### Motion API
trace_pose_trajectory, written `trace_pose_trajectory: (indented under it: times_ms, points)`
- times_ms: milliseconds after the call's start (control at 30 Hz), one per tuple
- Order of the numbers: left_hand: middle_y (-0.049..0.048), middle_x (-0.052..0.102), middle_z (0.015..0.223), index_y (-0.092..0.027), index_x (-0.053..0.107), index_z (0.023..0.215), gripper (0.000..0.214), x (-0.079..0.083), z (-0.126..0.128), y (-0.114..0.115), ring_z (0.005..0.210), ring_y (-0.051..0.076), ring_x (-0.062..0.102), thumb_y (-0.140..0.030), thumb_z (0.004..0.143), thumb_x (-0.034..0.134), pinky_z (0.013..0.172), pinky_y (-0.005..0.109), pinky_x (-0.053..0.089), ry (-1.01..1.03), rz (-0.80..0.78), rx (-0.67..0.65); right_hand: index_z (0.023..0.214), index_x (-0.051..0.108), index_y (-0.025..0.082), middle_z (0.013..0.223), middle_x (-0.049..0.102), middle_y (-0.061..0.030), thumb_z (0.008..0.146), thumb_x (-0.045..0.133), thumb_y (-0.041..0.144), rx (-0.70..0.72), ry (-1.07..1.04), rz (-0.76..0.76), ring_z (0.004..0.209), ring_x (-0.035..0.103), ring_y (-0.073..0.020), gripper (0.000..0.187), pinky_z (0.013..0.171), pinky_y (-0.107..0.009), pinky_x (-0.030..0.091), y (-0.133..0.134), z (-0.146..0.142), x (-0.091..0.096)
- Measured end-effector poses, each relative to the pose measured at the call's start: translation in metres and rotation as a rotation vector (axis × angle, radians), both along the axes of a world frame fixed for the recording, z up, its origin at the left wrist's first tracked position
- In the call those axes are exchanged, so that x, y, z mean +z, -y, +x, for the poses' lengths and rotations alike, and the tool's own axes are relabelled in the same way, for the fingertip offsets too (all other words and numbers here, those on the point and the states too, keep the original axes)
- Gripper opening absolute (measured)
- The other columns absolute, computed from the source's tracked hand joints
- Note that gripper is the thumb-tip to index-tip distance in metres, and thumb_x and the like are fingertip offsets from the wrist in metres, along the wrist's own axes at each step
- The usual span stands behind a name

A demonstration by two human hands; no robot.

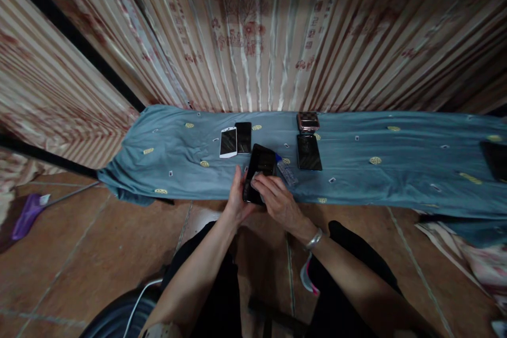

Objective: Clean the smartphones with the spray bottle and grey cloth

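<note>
A black phone point(259, 166) lies at the near edge of a table covered with a blue cloth point(356, 169). My left hand point(236, 198) grips the phone's left side from below. My right hand point(277, 198) rests on its lower part, fingers curled and pressed together on the screen over a small pale thing I cannot make out. A silver bracelet point(314, 239) is on my right wrist. A small clear packet with a blue end point(285, 170) lies just right of the phone.
A white phone point(228, 142) and a black phone point(243, 137) lie side by side farther back. To the right are another black phone point(309, 152) and a pinkish patterned phone point(308, 121). Striped curtains point(253, 37) hang behind. A purple object point(26, 216) lies on the tiled floor at left.
</note>
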State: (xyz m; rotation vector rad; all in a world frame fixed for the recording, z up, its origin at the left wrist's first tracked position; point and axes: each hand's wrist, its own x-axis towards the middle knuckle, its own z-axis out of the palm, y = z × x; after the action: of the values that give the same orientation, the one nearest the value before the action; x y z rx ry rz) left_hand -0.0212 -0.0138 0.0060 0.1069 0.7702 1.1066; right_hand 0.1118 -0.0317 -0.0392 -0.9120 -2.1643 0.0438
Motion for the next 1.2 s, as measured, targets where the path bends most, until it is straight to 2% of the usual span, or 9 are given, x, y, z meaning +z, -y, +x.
trace_pose_trajectory:
  times_ms: [133, 267, 367, 533, 833, 1033, 1200]
  points:
    - [0.0052, 0.070, 0.074, -0.012, 0.070, 0.082, 0.045, 0.001, 0.005, 0.003, 0.078, 0.018, 0.068, -0.049, 0.096, 0.046, 0.080, 0.030, 0.054, 0.009, 0.000, -0.011, 0.140, 0.052, 0.014, 0.132, 0.062, -0.0145, 0.096, 0.039, 0.007, -0.028, -0.016, 0.011, 0.119, 0.055, -0.0259, 0.046, 0.103, -0.045, 0.051, -0.006, 0.002, 0.000]
    - [0.0092, 0.074, 0.090, -0.012, 0.072, 0.091, 0.044, -0.001, 0.009, 0.005, 0.096, 0.023, 0.070, -0.044, 0.098, 0.042, 0.090, 0.033, 0.052, -0.004, -0.040, -0.019, 0.140, 0.053, 0.014, 0.134, 0.061, -0.0146, 0.096, 0.040, 0.008, -0.053, -0.026, 0.006, 0.120, 0.054, -0.0256, 0.046, 0.105, -0.045, 0.050, -0.012, 0.005, 0.001]
    - [0.0108, 0.075, 0.102, -0.011, 0.072, 0.105, 0.043, -0.003, 0.011, 0.007, 0.107, 0.025, 0.068, -0.044, 0.098, 0.044, 0.097, 0.035, 0.050, 0.000, -0.040, -0.043, 0.140, 0.053, 0.016, 0.134, 0.062, -0.0135, 0.097, 0.041, 0.009, -0.083, -0.042, 0.005, 0.119, 0.055, -0.0251, 0.046, 0.105, -0.045, 0.050, -0.016, 0.006, 0.002]
    - [0.0108, 0.073, 0.117, -0.013, 0.063, 0.129, 0.044, -0.007, 0.017, 0.011, 0.118, 0.025, 0.064, -0.038, 0.098, 0.045, 0.105, 0.036, 0.046, 0.005, -0.005, -0.061, 0.136, 0.057, 0.015, 0.130, 0.064, -0.0134, 0.098, 0.041, 0.012, -0.140, -0.051, 0.039, 0.116, 0.056, -0.0246, 0.041, 0.105, -0.042, 0.050, -0.027, 0.009, 0.007]
    - [0.0117, 0.073, 0.117, -0.013, 0.063, 0.130, 0.040, -0.007, 0.025, 0.017, 0.113, 0.025, 0.067, -0.033, 0.098, 0.047, 0.103, 0.040, 0.049, -0.102, 0.035, -0.098, 0.132, 0.061, 0.017, 0.129, 0.065, -0.0125, 0.100, 0.036, 0.013, -0.240, -0.115, 0.017, 0.116, 0.057, -0.0245, 0.041, 0.102, -0.043, 0.051, -0.049, 0.018, 0.004]
    - [0.0086, 0.076, 0.103, -0.018, 0.062, 0.130, 0.038, 0.002, 0.022, 0.017, 0.095, 0.022, 0.073, -0.032, 0.099, 0.045, 0.091, 0.039, 0.056, -0.153, 0.021, -0.122, 0.133, 0.060, 0.012, 0.130, 0.064, -0.0160, 0.100, 0.034, 0.015, -0.263, -0.113, -0.004, 0.118, 0.056, -0.0258, 0.042, 0.102, -0.046, 0.050, -0.054, 0.028, 0.002]
    - [0.0084, 0.077, 0.097, -0.017, 0.061, 0.128, 0.039, 0.010, 0.019, 0.015, 0.089, 0.021, 0.074, -0.034, 0.101, 0.038, 0.090, 0.040, 0.057, -0.181, -0.008, -0.119, 0.133, 0.060, 0.014, 0.129, 0.064, -0.0144, 0.099, 0.034, 0.014, -0.290, -0.118, -0.018, 0.117, 0.056, -0.0253, 0.043, 0.102, -0.045, 0.050, -0.054, 0.032, 0.000]
